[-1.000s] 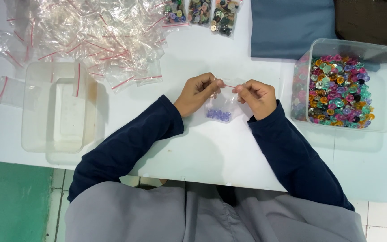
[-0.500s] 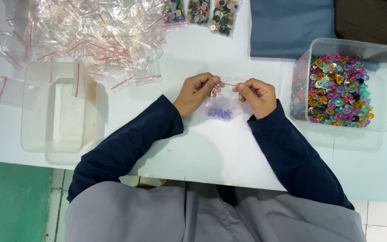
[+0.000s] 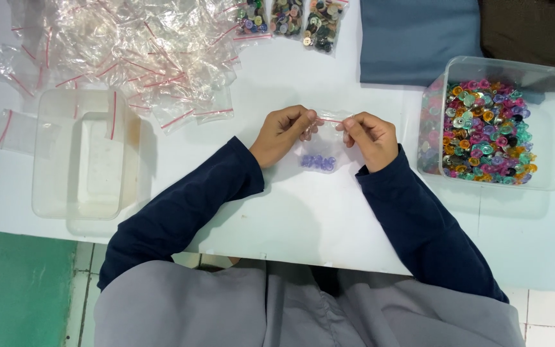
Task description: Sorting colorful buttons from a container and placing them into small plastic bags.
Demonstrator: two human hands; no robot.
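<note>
Both hands pinch the red-striped top edge of a small clear zip bag [image 3: 321, 154] above the white table [image 3: 303, 212]. My left hand [image 3: 282, 133] grips the left end of the strip, my right hand [image 3: 370, 138] the right end. Several purple buttons [image 3: 318, 162] lie at the bottom of the bag. Both arms wear dark blue sleeves.
A clear tub [image 3: 493, 125] full of mixed coloured buttons stands to the right. An empty clear tub [image 3: 85, 154] stands to the left, below a heap of empty zip bags [image 3: 130, 51]. Filled button bags [image 3: 290, 16] and blue cloth [image 3: 419, 38] lie at the back.
The hands have shifted slightly along the bag's top strip; the bag with the purple buttons stays between them.
</note>
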